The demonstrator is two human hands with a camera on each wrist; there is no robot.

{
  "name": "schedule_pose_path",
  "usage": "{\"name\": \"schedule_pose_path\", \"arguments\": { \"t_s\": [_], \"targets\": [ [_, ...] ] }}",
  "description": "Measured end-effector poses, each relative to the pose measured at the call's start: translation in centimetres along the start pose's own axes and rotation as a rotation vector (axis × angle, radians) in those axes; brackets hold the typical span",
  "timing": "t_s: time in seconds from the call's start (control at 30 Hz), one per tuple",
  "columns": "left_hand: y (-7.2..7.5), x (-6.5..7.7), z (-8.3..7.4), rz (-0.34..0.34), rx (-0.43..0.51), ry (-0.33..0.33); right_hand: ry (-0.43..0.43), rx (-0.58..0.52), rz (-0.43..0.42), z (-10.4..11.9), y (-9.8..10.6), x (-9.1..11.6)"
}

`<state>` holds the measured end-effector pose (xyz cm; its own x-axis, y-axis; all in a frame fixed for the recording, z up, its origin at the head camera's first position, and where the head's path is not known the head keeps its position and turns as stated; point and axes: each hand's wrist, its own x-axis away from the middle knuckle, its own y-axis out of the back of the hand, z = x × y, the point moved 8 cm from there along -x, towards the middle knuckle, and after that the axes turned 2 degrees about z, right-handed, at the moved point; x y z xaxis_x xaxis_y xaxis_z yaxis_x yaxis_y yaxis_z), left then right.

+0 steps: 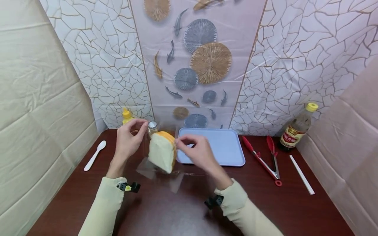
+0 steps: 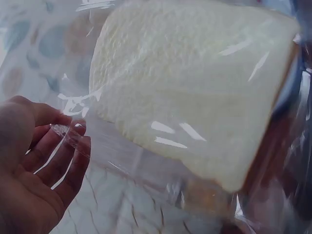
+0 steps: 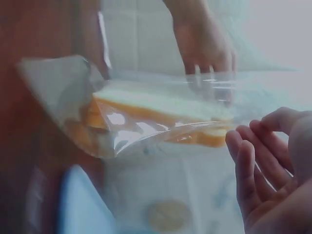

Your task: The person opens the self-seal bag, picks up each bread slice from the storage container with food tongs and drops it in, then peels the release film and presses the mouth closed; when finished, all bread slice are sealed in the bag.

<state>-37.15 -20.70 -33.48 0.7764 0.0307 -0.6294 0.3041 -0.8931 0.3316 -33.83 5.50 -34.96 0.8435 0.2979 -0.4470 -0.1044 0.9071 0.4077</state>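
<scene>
Sliced bread (image 1: 161, 152) with an orange-brown crust hangs inside a clear plastic bag (image 1: 176, 182) above the table. The left hand (image 1: 129, 139) pinches one side of the bag between thumb and fingers; in the left wrist view that hand (image 2: 46, 156) grips the crumpled film beside a white slice (image 2: 195, 87). On the other side, the right hand (image 1: 198, 151) pinches the film close to the crust. From the right wrist, more than one slice (image 3: 156, 109) shows inside the bag (image 3: 53, 92), with the right hand (image 3: 273, 161) at its edge.
A blue tray (image 1: 220, 147) lies behind the right hand. Red-handled tongs (image 1: 265, 162), a white stick (image 1: 302, 174) and a dark sauce bottle (image 1: 295, 127) are on the right. A white spoon (image 1: 95, 155), a yellow bottle (image 1: 127, 115) and a metal-capped shaker (image 1: 152, 127) are left.
</scene>
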Motion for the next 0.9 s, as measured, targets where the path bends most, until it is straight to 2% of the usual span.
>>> {"name": "schedule_pose_path", "arguments": {
  "t_s": [0.27, 0.47, 0.63, 0.8, 0.9],
  "targets": [
    [-2.5, -1.3, -5.5, -0.020, 0.256, -0.067, 0.053, 0.080, -0.085, 1.8, 9.0, -0.6],
    [-3.9, -2.5, -8.2, -0.054, 0.399, -0.091, 0.084, 0.165, -0.142, 2.6, 13.8, -0.8],
    [-5.3, -3.1, -9.3, -0.088, 0.470, -0.057, 0.059, 0.208, -0.117, 2.3, 14.9, -0.8],
    [-7.6, -3.9, -10.0, -0.016, 0.493, -0.009, 0.042, 0.215, -0.081, 1.6, 14.4, -1.5],
    [-7.8, -4.4, -9.9, 0.001, 0.515, 0.010, 0.022, 0.188, -0.077, 1.1, 14.5, -1.5]
  ]
}}
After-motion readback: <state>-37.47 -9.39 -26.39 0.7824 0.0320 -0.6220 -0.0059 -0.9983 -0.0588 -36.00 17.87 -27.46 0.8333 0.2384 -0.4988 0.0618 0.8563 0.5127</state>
